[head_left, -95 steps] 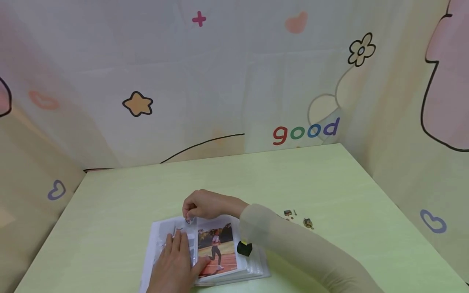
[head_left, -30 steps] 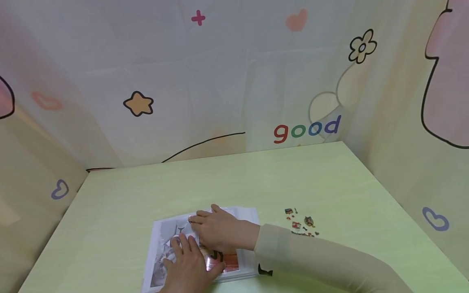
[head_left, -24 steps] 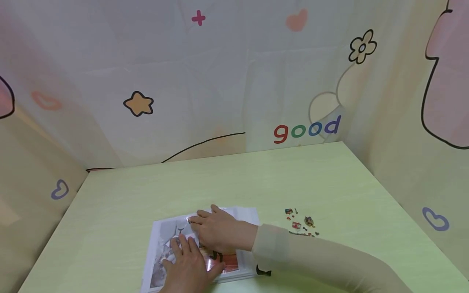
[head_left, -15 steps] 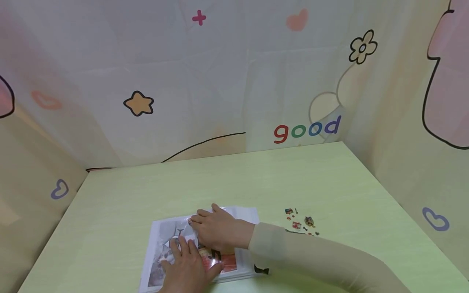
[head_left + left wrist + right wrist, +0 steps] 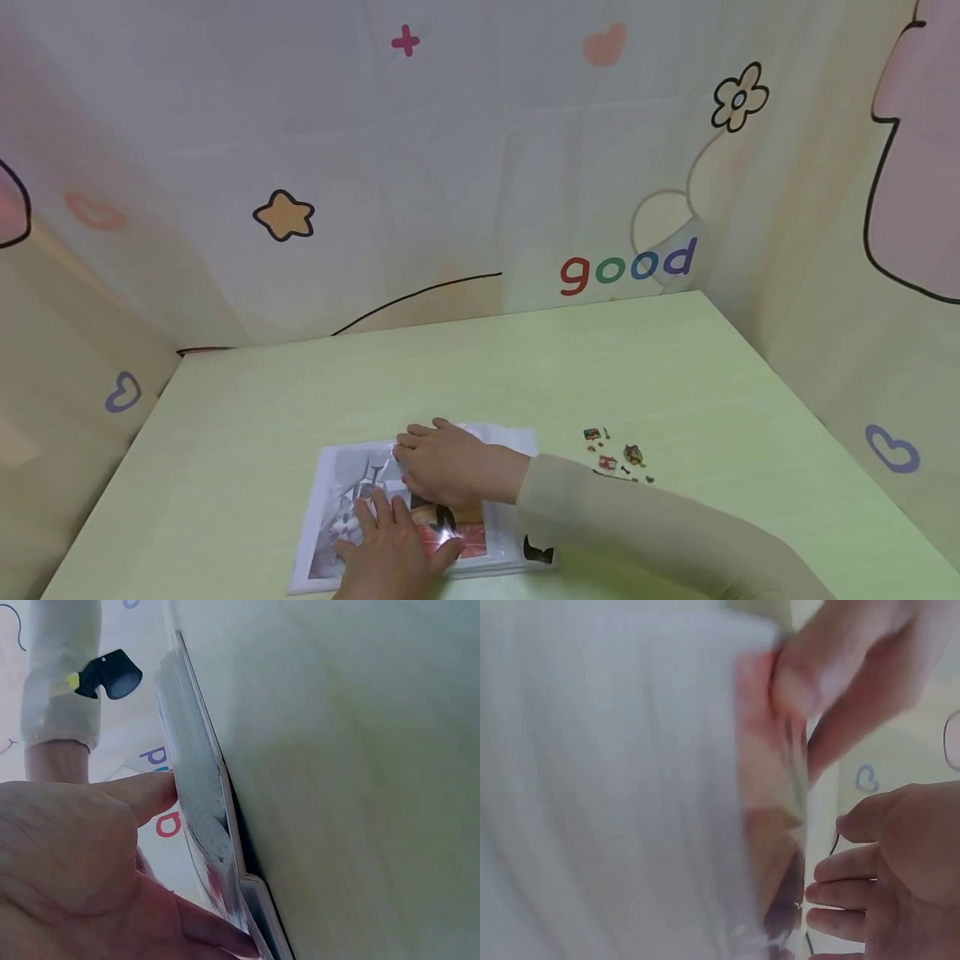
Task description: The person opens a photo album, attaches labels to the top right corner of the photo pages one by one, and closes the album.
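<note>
A photo album [image 5: 306,550] lies open on the table, with a grey-and-white picture [image 5: 326,554] on its left page and a running picture with a red track [image 5: 471,546] on its right. My left hand [image 5: 390,550] rests over the lower middle of the album, fingers spread. Its thumb [image 5: 799,686] touches the running picture in the right wrist view. My right hand [image 5: 457,462] lies across the upper middle, fingers extended leftward at the inner top edge of the left page. It hides the upper part of the running picture. Anything under its fingertips is hidden.
Several small stickers [image 5: 633,454] lie scattered on the table [image 5: 525,367] to the right of the album, partly behind the right sleeve [image 5: 630,517]. A black object [image 5: 537,548] shows below that sleeve. Printed cloth [image 5: 450,167] encloses the table at the back and sides.
My right hand's curled fingers, at the left page's top 3.2 s ago, have straightened and lie over the album's middle. The album has shifted slightly right in the last half second.
</note>
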`<state>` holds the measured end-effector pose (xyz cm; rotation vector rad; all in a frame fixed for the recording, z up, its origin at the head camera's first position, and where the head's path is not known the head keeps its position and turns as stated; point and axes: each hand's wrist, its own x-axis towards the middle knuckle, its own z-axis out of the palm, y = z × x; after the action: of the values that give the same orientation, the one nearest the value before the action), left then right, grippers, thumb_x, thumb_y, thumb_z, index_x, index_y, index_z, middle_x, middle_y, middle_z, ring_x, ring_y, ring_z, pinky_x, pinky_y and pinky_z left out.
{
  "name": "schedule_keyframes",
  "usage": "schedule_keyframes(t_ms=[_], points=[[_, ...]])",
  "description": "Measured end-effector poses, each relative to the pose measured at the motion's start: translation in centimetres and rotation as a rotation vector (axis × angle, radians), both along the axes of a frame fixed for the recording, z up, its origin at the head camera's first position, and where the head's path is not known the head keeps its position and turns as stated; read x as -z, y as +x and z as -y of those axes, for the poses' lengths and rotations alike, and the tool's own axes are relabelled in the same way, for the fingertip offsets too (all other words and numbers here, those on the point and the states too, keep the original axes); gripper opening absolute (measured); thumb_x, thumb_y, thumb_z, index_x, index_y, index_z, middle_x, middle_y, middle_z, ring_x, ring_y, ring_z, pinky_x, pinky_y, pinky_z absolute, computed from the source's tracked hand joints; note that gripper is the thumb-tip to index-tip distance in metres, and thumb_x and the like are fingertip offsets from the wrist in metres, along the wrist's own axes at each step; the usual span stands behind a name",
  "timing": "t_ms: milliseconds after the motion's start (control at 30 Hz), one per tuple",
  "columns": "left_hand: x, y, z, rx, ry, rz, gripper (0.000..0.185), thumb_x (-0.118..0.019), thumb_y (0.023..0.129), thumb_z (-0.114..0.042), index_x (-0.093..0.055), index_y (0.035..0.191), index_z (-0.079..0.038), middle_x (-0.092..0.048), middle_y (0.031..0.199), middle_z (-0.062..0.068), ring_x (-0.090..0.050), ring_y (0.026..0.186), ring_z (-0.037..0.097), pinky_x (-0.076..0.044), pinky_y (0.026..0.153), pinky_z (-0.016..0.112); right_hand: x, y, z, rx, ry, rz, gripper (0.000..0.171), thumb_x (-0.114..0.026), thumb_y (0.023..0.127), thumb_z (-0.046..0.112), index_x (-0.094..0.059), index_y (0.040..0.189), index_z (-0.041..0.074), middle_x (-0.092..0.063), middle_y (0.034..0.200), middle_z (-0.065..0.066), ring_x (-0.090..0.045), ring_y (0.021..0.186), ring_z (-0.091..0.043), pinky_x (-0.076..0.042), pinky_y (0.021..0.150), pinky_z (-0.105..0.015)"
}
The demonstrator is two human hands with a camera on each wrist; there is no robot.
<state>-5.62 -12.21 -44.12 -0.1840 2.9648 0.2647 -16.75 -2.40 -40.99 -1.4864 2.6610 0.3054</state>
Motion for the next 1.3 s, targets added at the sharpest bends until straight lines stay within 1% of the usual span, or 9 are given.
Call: schedule_keyframes(t_ms=[133, 267, 400, 533, 633, 800, 933, 1067, 1300], points=[[0.2, 0.1, -0.1, 0.004, 0.0, -0.029, 0.109, -0.064, 0.085, -0.075, -0.049, 0.138, 0.02, -0.042, 0.146, 0.043, -0.035, 0.136, 0.064, -0.04, 0.085, 0.085, -0.2, 1.0, -0.1, -0.016, 0.018, 0.034, 0.042, -0.046, 0.11, 0.036, -0.061, 0.143, 0.015, -0.046, 0.158, 0.003, -0.042, 0.146, -0.016, -0.036, 0.117, -0.046], [0.4, 0.2, -0.1, 0.002, -0.008, -0.044, 0.108, -0.064, 0.085, -0.075, -0.05, 0.136, 0.019, -0.043, 0.145, 0.043, -0.036, 0.135, 0.064, -0.041, 0.083, 0.084, -0.2, 1.3, 0.0, 0.016, 0.035, 0.057, 0.041, -0.051, 0.108, 0.036, -0.062, 0.142, 0.017, -0.042, 0.161, 0.005, -0.038, 0.148, -0.015, -0.033, 0.119, -0.049], [0.5, 0.3, -0.2, 0.002, -0.027, -0.056, 0.108, -0.064, 0.085, -0.076, -0.051, 0.136, 0.019, -0.045, 0.144, 0.042, -0.038, 0.134, 0.062, -0.043, 0.082, 0.083, 0.1, 1.4, 0.3, 0.003, 0.073, 0.024, 0.053, -0.065, 0.1, 0.041, -0.059, 0.146, 0.015, -0.041, 0.161, 0.005, -0.038, 0.148, -0.016, -0.034, 0.118, -0.049], [0.6, 0.3, -0.3, 0.002, -0.05, -0.049, 0.109, -0.064, 0.084, -0.077, -0.052, 0.136, 0.017, -0.046, 0.144, 0.04, -0.04, 0.133, 0.061, -0.044, 0.081, 0.082, 0.4, 1.4, 0.5, -0.046, 0.094, -0.054, 0.058, -0.073, 0.093, 0.046, -0.063, 0.141, 0.015, -0.05, 0.152, 0.006, -0.048, 0.135, -0.015, -0.041, 0.112, -0.045], [0.5, 0.3, -0.3, 0.003, -0.066, -0.034, 0.109, -0.063, 0.084, -0.078, -0.052, 0.137, 0.017, -0.045, 0.144, 0.04, -0.04, 0.133, 0.061, -0.044, 0.082, 0.082, 0.5, 1.3, 0.6, -0.056, 0.085, -0.098, 0.054, -0.071, 0.094, 0.048, -0.065, 0.136, 0.015, -0.053, 0.144, 0.006, -0.051, 0.126, -0.014, -0.044, 0.11, -0.043], [0.6, 0.2, -0.4, -0.002, -0.086, -0.037, 0.108, -0.063, 0.083, -0.078, -0.054, 0.135, 0.016, -0.047, 0.143, 0.04, -0.04, 0.133, 0.061, -0.043, 0.083, 0.083, 0.4, 1.0, 0.5, -0.037, 0.105, -0.158, 0.057, -0.061, 0.101, 0.047, -0.057, 0.148, 0.015, -0.055, 0.145, 0.005, -0.051, 0.13, -0.015, -0.041, 0.113, -0.044], [0.7, 0.2, -0.4, 0.003, -0.102, -0.037, 0.107, -0.063, 0.083, -0.079, -0.055, 0.136, 0.015, -0.048, 0.144, 0.039, -0.041, 0.133, 0.061, -0.043, 0.083, 0.083, 0.4, 0.7, 0.6, -0.019, 0.148, -0.201, 0.051, -0.047, 0.108, 0.047, -0.056, 0.15, 0.019, -0.056, 0.144, 0.006, -0.051, 0.133, -0.017, -0.04, 0.114, -0.045], [0.7, 0.3, -0.3, 0.01, -0.109, -0.035, 0.107, -0.063, 0.083, -0.078, -0.055, 0.136, 0.015, -0.047, 0.144, 0.04, -0.041, 0.133, 0.061, -0.044, 0.083, 0.082, 0.5, 0.4, 0.6, 0.02, 0.153, -0.172, 0.052, -0.041, 0.11, 0.048, -0.055, 0.151, 0.019, -0.053, 0.15, 0.005, -0.048, 0.138, -0.017, -0.038, 0.115, -0.047], [0.5, 0.3, -0.2, 0.013, -0.084, -0.035, 0.108, -0.064, 0.083, -0.077, -0.053, 0.138, 0.015, -0.044, 0.146, 0.041, -0.04, 0.134, 0.062, -0.044, 0.084, 0.082, 0.0, 0.3, 0.3, 0.103, 0.06, 0.001, 0.057, -0.039, 0.111, 0.046, -0.044, 0.157, 0.015, -0.039, 0.163, 0.0, -0.033, 0.151, -0.017, -0.031, 0.121, -0.045]])
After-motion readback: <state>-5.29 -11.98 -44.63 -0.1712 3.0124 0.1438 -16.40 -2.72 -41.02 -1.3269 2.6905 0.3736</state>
